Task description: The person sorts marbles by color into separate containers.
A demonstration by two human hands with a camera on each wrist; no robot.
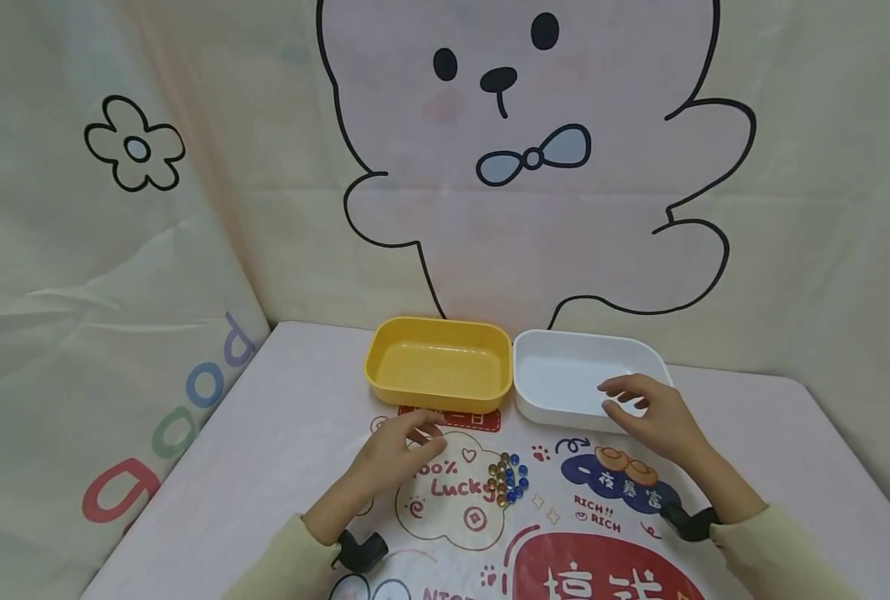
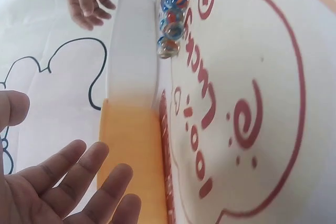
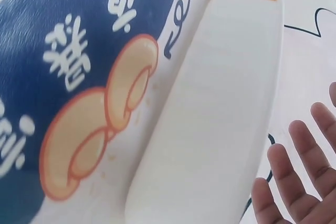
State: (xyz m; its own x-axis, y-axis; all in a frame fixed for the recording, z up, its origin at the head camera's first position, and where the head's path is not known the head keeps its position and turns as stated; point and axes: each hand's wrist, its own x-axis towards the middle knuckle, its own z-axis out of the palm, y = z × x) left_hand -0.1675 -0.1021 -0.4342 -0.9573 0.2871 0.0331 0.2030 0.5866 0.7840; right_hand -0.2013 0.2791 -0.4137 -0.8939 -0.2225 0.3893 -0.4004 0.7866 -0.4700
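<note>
My left hand (image 1: 396,454) hovers over the table in front of the yellow tray (image 1: 437,396), its fingers relaxed and holding nothing. In the left wrist view its fingers (image 2: 79,182) are spread apart. My right hand (image 1: 655,412) hangs over the right part of the white tray (image 1: 557,408), fingers loosely bent, nothing between them. A cluster of blue and amber glass marbles (image 1: 512,482) lies on the table between the two hands, nearer the left one. The marbles (image 2: 172,24) touch one another in the left wrist view.
Both trays stand side by side at the back of the table (image 1: 325,358), against a cloth backdrop (image 1: 505,250) with a cartoon bear. Printed words and pictures cover the table's cloth. Dark straps (image 1: 362,552) circle both wrists.
</note>
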